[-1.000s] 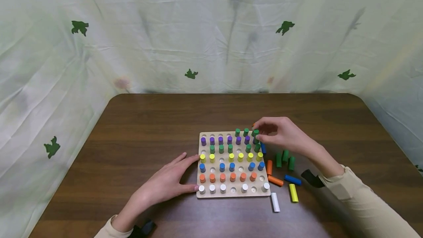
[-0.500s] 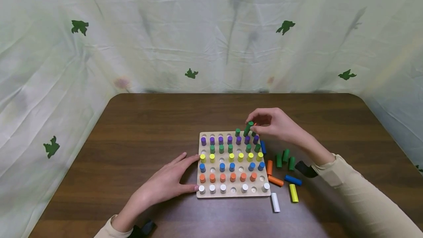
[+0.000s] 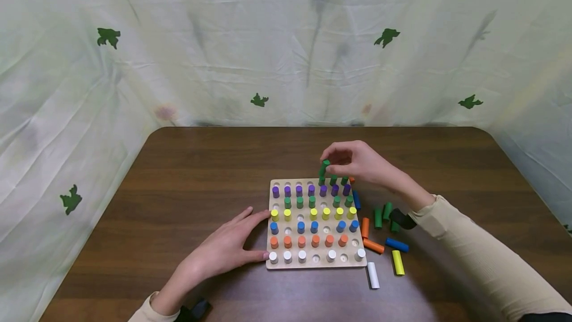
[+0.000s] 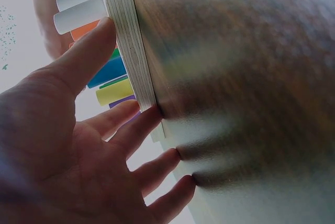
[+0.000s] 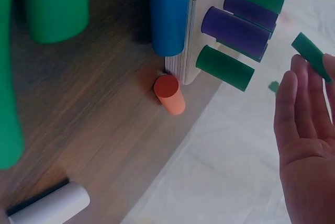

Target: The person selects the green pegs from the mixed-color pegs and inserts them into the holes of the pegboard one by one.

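My right hand (image 3: 357, 163) pinches a green peg (image 3: 324, 167) between thumb and fingertips, above the far row of the wooden pegboard (image 3: 316, 266). The held green peg (image 5: 312, 56) appears tilted in the right wrist view. Right below it, a standing green peg (image 3: 321, 181) is partly overlapped; two more green pegs stand to its right. My left hand (image 3: 223, 242) rests at the board's left edge, fingers extended, thumb beside a white peg (image 3: 273, 258). In the left wrist view, the left thumb (image 4: 86, 56) and fingertips touch the board's side. Rows of purple, green, yellow, blue, orange and white pegs fill much of the board.
Loose pegs lie right of the board: several green (image 3: 378, 217), orange (image 3: 373, 246), blue (image 3: 397, 245), yellow (image 3: 398, 263) and white (image 3: 373, 276). One blue peg (image 3: 356, 200) lies along the board's right side. An orange peg (image 5: 170, 96) is near its far right corner.
My right hand has moved left along the far row and slightly up, carrying the green peg from the far right corner. My left hand has stayed in place.
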Demonstrator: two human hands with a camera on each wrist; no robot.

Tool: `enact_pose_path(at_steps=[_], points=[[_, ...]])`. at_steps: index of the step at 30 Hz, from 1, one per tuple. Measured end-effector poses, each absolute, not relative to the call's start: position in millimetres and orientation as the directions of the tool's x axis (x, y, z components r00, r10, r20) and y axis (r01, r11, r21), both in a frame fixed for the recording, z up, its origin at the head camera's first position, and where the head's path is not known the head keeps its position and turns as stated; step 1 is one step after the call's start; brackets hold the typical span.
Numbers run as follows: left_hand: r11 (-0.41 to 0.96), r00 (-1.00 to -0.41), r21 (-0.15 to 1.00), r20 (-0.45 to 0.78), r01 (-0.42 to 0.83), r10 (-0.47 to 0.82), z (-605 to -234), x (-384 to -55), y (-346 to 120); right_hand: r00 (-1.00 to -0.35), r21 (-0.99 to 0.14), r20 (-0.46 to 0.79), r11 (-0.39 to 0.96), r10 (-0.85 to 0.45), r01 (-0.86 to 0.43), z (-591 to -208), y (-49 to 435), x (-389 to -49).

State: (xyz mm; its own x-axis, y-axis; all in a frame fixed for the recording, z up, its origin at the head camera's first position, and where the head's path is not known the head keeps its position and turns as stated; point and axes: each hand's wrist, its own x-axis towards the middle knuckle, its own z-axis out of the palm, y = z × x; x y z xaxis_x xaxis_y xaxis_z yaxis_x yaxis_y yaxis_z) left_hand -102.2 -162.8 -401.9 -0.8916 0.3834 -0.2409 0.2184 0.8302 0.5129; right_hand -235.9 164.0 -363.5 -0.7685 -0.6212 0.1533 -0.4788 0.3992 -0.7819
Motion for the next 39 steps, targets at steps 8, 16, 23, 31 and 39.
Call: enact_pose_path(at_steps=[8,16,23,31,39], points=[[0.83,-0.892,0.514,-0.24,0.217,0.383,-402,-102,-162,-0.75,-0.78,0.107,0.413,-0.653,-0.471,-363,152,-240],[0.832,-0.892,0.514,-0.248,0.209,0.378,-403,-103,-163,-0.712,-0.734,0.063,0.451,-0.7,-0.508,-371,143,-250],[0.83,-0.893,0.516,-0.245,0.211,0.379,-403,-103,-162,-0.695,-0.705,0.048,0.469,-0.717,-0.533,-372,139,-253],[0.832,-0.892,0.515,-0.251,0.206,0.376,-403,-104,-162,-0.674,-0.69,0.012,0.481,-0.739,-0.54,-374,133,-255],[0.832,-0.894,0.514,-0.245,0.209,0.376,-403,-103,-162,-0.664,-0.658,-0.03,0.515,-0.747,-0.549,-376,130,-254]])
